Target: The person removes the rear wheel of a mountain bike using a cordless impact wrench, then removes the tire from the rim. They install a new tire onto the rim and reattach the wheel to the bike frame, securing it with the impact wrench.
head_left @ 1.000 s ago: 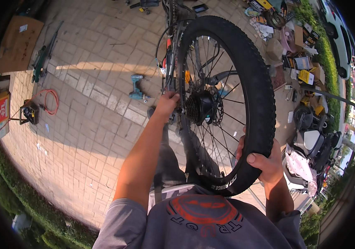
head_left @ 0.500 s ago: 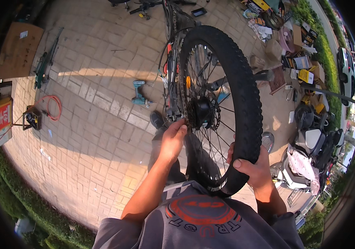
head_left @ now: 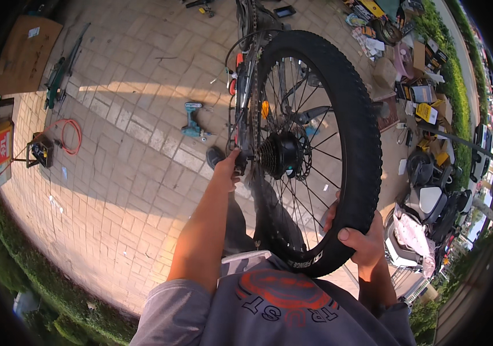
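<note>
A bicycle wheel [head_left: 367, 138] with a black knobbly tyre stands tilted in front of me. My right hand [head_left: 364, 239] is closed around the tyre's lower right side, thumb on top and fingertips showing inside the rim. At the wheel's centre are a black hub motor [head_left: 283, 154], a cassette [head_left: 266, 160] and a brake disc [head_left: 304, 153]. The bicycle frame [head_left: 246, 104] and the chain [head_left: 254, 115] run along the wheel's left side. My left hand [head_left: 227, 172] is closed on the dark rear derailleur [head_left: 243, 161], left of the cassette; its fingers partly cover it.
A teal cordless drill [head_left: 192, 120] lies on the paving to the left, near my shoe [head_left: 215, 157]. Farther left are a red hose [head_left: 72, 137] and a cardboard sheet [head_left: 26, 55]. Boxes [head_left: 427, 112] and a parked scooter [head_left: 425, 202] line the right side.
The wheel has shifted right with my right hand on it, and a gap now shows between cassette and frame end. My left hand has moved left and wraps round the derailleur.
</note>
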{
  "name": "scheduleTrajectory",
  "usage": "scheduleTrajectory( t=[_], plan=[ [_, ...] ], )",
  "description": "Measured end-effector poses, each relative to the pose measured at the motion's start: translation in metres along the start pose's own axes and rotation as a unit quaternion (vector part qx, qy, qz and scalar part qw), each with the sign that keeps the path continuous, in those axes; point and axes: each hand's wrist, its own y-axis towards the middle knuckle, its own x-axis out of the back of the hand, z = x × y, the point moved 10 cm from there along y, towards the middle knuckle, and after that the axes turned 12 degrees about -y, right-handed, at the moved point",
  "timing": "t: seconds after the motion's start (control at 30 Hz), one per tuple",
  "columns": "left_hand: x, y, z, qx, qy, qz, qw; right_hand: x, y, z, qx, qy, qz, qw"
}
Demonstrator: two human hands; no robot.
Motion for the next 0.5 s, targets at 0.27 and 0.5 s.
scheduleTrajectory(
  t=[0.27,0.5],
  plan=[
    [-0.055,0.006,-0.091,-0.366,0.249,0.175,0.879,0.013,-0.001,-0.002,-0.016,-0.010,-0.010,1.000],
    [-0.085,0.001,-0.104,-0.386,0.212,0.171,0.881,0.023,0.000,-0.003,-0.003,-0.041,-0.046,0.998]
  ],
)
